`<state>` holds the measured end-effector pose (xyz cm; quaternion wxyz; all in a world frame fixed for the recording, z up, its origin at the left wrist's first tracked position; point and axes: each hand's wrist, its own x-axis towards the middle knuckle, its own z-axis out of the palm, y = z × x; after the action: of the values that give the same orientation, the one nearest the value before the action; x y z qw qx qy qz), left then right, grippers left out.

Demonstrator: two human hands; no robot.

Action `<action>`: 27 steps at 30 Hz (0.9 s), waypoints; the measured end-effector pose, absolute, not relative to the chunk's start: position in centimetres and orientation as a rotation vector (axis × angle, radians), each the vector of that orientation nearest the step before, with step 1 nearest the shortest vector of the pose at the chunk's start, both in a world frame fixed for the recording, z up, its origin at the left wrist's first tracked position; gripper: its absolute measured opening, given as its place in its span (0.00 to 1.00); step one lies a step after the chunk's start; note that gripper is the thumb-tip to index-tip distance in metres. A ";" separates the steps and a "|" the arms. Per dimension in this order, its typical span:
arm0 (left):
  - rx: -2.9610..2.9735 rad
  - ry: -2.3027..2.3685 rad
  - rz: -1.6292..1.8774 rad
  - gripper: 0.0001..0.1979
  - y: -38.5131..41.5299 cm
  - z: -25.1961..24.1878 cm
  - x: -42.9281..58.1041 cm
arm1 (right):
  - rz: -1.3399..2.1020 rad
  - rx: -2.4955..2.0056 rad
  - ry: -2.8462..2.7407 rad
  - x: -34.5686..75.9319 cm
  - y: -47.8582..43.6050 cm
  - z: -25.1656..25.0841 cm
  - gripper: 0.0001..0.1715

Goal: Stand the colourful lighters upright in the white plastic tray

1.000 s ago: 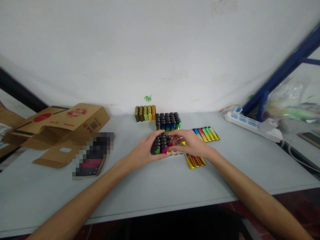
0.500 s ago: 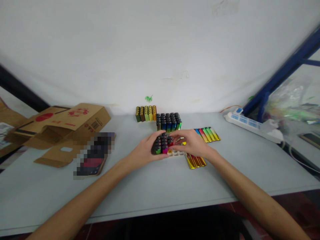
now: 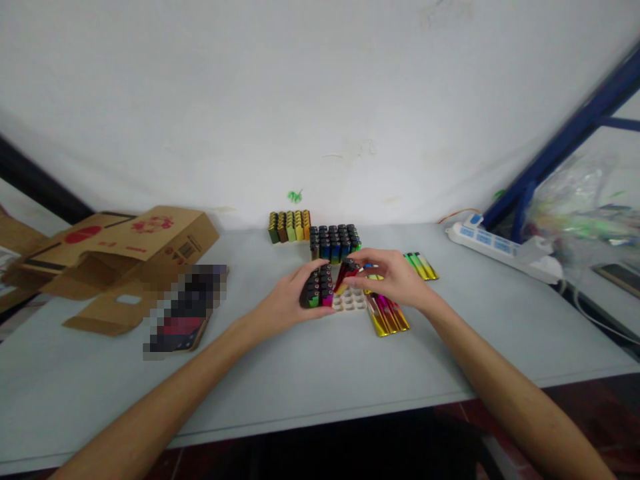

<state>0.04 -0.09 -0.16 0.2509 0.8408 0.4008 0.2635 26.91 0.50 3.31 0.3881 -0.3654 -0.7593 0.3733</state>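
My left hand [image 3: 283, 300] is wrapped around the left side of a block of upright black-topped lighters [image 3: 313, 298], thumb at the front and fingers behind. These lighters stand in a white tray with round holes [image 3: 350, 303], whose right part shows bare holes. Between the thumb and fingers of my right hand [image 3: 387, 277] is a red lighter [image 3: 345, 272] with a black top, tilted over the tray. Beside the tray, under my right wrist, lie several shiny red-and-gold lighters [image 3: 389, 320]. More lighters in green and yellow [image 3: 423, 265] lie flat behind that hand, partly covered by it.
Behind my hands stand a block of blue-green lighters [image 3: 335, 247] and a gold-topped block [image 3: 290, 228] near the wall. At left are an opened cardboard box [image 3: 165, 240] and a pixelated phone [image 3: 187, 317]. A white power strip [image 3: 503, 250] lies at right.
The red lighter has come up into a tilted position in my right hand, uncovering more tray holes. My left hand keeps its hold on the block. The view has shifted slightly.
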 end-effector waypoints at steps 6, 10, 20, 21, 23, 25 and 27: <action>2.297 1.100 0.715 0.43 -0.1 -0.1 0.0 | 1.117 -1.049 -1.809 30.7 -0.2 5.8 0.24; 2.297 1.108 0.704 0.43 -0.2 -0.1 0.0 | 1.158 -1.257 -1.917 34.4 -2.2 7.2 0.26; 2.304 1.131 0.692 0.42 -0.2 0.3 0.1 | 1.223 -1.674 -2.143 37.8 -4.1 5.3 0.31; 2.309 1.132 0.692 0.42 -0.2 0.2 0.0 | 1.220 -1.695 -2.131 37.6 -4.0 5.1 0.30; 2.319 1.129 0.692 0.42 -0.1 0.0 0.0 | 1.184 -1.748 -2.103 37.1 -4.0 4.8 0.28; 2.319 1.129 0.691 0.43 0.0 -0.1 -0.1 | 1.120 -1.794 -2.093 36.7 -4.0 4.5 0.25; 2.310 1.135 0.684 0.43 -0.1 -0.1 -0.1 | 1.043 -1.825 -2.081 36.4 -4.0 4.1 0.23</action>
<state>-0.09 -0.06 -0.12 0.2370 0.8426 0.4141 0.2497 36.42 -4.05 4.11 0.0916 -0.6143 -0.7007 0.3511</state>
